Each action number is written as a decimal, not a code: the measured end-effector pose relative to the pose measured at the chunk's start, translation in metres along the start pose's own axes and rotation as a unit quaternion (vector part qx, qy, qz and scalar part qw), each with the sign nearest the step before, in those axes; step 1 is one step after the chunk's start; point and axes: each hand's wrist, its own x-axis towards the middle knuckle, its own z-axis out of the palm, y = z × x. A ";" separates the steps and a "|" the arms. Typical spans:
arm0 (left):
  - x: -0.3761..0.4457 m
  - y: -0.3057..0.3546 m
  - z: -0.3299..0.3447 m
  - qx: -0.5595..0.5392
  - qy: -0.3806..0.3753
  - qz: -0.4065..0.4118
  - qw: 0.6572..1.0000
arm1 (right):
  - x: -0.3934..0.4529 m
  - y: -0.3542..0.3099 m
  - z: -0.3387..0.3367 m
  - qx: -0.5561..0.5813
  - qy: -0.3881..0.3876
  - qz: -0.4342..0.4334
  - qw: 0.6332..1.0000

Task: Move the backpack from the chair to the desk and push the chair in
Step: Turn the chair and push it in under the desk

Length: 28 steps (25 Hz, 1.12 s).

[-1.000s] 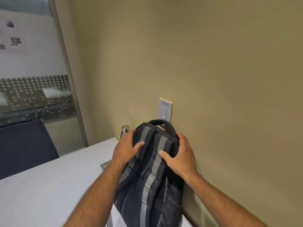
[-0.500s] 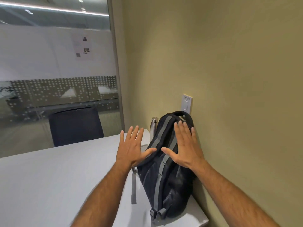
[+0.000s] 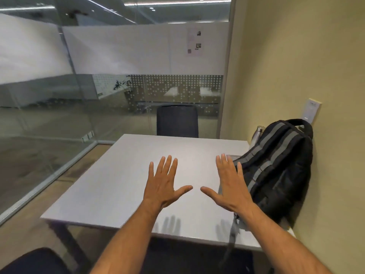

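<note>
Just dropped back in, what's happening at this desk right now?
A person stands at the white desk with both hands spread open above it, holding nothing: left hand, right hand. The black backpack sits upright on the desk's right side, leaning against the wall, with a metal bottle behind it. A dark chair shows at lower left, apparently not yet pushed in.

Both bare forearms reach forward from the lower edge of the view, side by side. The left hand (image 3: 162, 186) and right hand (image 3: 229, 187) are spread flat, palms down, fingers splayed and empty, thumbs pointing toward each other without touching.
</note>
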 end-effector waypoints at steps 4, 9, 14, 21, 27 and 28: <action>-0.092 -0.081 -0.021 0.038 -0.017 -0.097 0.994 | -0.007 -0.103 0.034 0.052 -0.025 -0.099 0.993; -0.227 -0.187 -0.063 0.059 -0.020 -0.218 0.974 | -0.027 -0.258 0.059 0.091 -0.080 -0.213 0.969; -0.387 -0.276 -0.111 0.098 -0.014 -0.307 0.947 | -0.080 -0.424 0.071 0.128 -0.127 -0.330 0.927; -0.599 -0.386 -0.180 0.117 -0.005 -0.384 0.916 | -0.181 -0.649 0.081 0.162 -0.135 -0.423 0.881; -0.716 -0.471 -0.224 0.103 -0.004 -0.403 0.909 | -0.233 -0.794 0.080 0.210 -0.146 -0.446 0.858; -0.727 -0.485 -0.227 0.098 -0.005 -0.403 0.910 | -0.235 -0.813 0.083 0.208 -0.148 -0.452 0.855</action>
